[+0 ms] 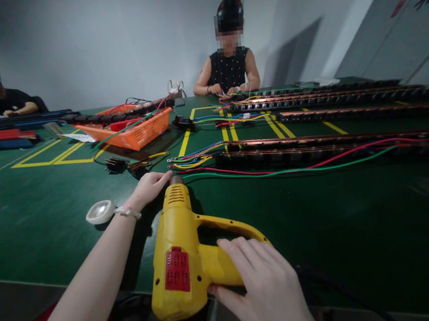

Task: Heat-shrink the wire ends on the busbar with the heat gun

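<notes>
My right hand (pixel 263 280) is wrapped round the handle of a yellow heat gun (pixel 178 251) with a red label. The gun points away from me, its metal nozzle (pixel 176 180) close to the ends of several coloured wires (pixel 195 158). Just left of the nozzle, my left hand (pixel 150 187) has its thumb and fingers pressed together near a red wire and a green wire (pixel 239 175). What the left fingertips pinch is too small and partly hidden. The wires lead right to a long black rail with copper bars (pixel 313 147).
An orange basket (pixel 135 135) holds parts and wires at the back left. Black connectors (pixel 117 165) lie before it. A small white round dish (pixel 100 212) sits by my left wrist. More copper rails (pixel 326 98) lie behind. Two people (pixel 230 69) sit across the green table (pixel 340 229).
</notes>
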### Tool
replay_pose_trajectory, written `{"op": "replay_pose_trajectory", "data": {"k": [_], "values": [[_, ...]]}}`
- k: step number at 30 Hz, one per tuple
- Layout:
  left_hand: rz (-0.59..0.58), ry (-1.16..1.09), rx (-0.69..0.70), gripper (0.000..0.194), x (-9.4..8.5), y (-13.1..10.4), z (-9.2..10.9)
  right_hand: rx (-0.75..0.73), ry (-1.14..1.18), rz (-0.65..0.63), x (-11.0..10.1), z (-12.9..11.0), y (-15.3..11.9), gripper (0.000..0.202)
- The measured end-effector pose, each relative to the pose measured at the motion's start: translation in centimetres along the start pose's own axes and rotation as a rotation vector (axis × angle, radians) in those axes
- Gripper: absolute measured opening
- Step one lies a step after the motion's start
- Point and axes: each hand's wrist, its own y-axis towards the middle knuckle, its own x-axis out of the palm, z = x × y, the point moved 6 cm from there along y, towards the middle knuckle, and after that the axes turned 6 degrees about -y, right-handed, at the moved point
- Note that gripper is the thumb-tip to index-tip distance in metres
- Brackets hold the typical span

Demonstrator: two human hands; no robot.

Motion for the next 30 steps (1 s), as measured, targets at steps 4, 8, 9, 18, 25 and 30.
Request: {"op": "replay_pose_trajectory", "data": {"k": [4,8,9,18,25,30], "values": [[0.006,-0.008,-0.008,0.060,-0.1,-0.1,0.1,0.012,0.034,0.011,-0.7,1.0,0.0,0.039],[0.021,-0.032,-0.015,0.060,-0.3,-0.2,0.0,0.030,0.033,0.018,-1.4,2.6,-0.4,0.035],[0.022,-0.041,-0.016,0.059,-0.3,-0.2,0.0,0.042,0.026,0.027,-1.6,3.1,-0.7,0.035],[0.006,-0.058,-0.040,0.059,-0.2,-0.2,0.0,0.062,-0.186,0.030,-3.7,7.4,-3.3,0.037],[0.017,-0.067,-0.022,0.060,-0.3,-0.2,0.1,0.033,-0.369,0.022,-5.5,10.4,-4.8,0.038],[0.013,-0.067,-0.026,0.060,-0.1,0.0,-0.3,0.039,-0.462,0.015,-5.8,11.5,-5.4,0.039]]}}
